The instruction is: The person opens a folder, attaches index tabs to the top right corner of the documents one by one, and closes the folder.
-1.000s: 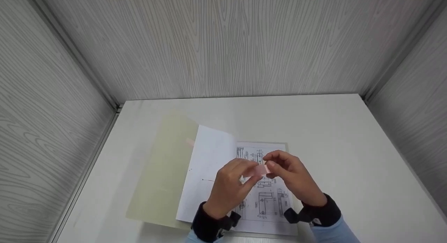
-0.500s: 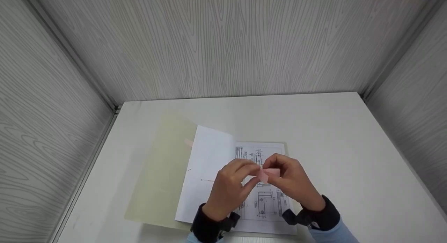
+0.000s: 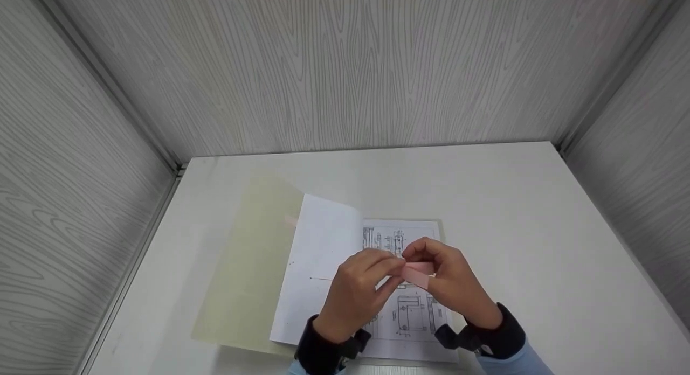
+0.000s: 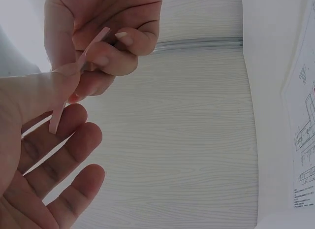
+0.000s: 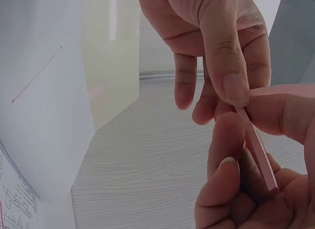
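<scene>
Over the open booklet, both hands meet around a small pink sticky note pad point(image 3: 419, 267). My left hand point(image 3: 358, 283) pinches one end of it between thumb and index finger, the other fingers spread loosely in the left wrist view. The thick edge of the pad point(image 5: 261, 160) lies against the curled fingers of my right hand point(image 3: 455, 280). A thin pink strip point(image 5: 288, 89) bends away from the pad by the right thumb, so two pink pieces form a V from the left fingertips in the head view.
The booklet has a pale yellow cover point(image 3: 237, 289) with a faint pink tab point(image 3: 291, 221). A white page point(image 3: 323, 235) stands partly raised. The right page point(image 3: 412, 342) carries technical drawings. Grey wood-grain panels point(image 3: 345, 68) surround the white table point(image 3: 517, 213).
The pink pad, first seen as one short piece between the hands, now shows two strips spread apart. The right thumb has moved down with the lower strip. The booklet has stayed put.
</scene>
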`<state>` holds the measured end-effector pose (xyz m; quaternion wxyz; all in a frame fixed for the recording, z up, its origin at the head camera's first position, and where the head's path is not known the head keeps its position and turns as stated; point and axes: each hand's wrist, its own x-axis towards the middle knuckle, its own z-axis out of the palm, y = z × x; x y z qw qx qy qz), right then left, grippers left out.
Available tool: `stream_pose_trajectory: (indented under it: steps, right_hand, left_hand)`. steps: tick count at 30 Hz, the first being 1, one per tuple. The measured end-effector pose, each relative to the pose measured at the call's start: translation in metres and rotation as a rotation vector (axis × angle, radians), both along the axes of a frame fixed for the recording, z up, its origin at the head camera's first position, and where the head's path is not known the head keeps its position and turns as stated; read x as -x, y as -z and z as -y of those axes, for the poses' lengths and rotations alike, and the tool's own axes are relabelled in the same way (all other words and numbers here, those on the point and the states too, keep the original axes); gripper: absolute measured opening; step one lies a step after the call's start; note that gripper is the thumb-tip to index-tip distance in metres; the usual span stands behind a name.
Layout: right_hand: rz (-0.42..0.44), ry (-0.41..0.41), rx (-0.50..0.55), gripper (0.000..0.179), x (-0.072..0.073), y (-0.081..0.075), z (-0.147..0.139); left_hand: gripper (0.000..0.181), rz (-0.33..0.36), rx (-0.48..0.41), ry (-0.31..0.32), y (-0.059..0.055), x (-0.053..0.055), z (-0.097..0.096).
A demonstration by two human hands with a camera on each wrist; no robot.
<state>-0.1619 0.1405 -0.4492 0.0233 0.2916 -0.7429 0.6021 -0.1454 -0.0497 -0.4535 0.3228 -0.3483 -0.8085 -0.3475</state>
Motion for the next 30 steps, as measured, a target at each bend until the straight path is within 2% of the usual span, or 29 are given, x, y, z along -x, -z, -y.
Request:
stream_pose_trajectory:
  steps: [4, 13, 25, 30]
  right_hand:
    - [0.014, -0.014, 0.027, 0.018, 0.001, 0.003, -0.001]
    - [0.087, -0.011, 0.027, 0.016, -0.001, 0.0, -0.001]
    - [0.123, 0.02, 0.011, 0.021, 0.002, 0.002, -0.003]
    - [0.1, 0.057, -0.029, 0.019, 0.0, -0.008, -0.001]
  left_hand:
    - [0.016, -0.025, 0.017, 0.007, 0.0, 0.0, 0.0]
    - [0.015, -0.101, 0.037, 0.006, -0.002, 0.0, 0.001]
    - [0.014, -0.128, 0.051, 0.001, -0.004, -0.001, 0.0]
    - [0.016, -0.112, 0.052, -0.01, -0.005, -0.002, 0.0]
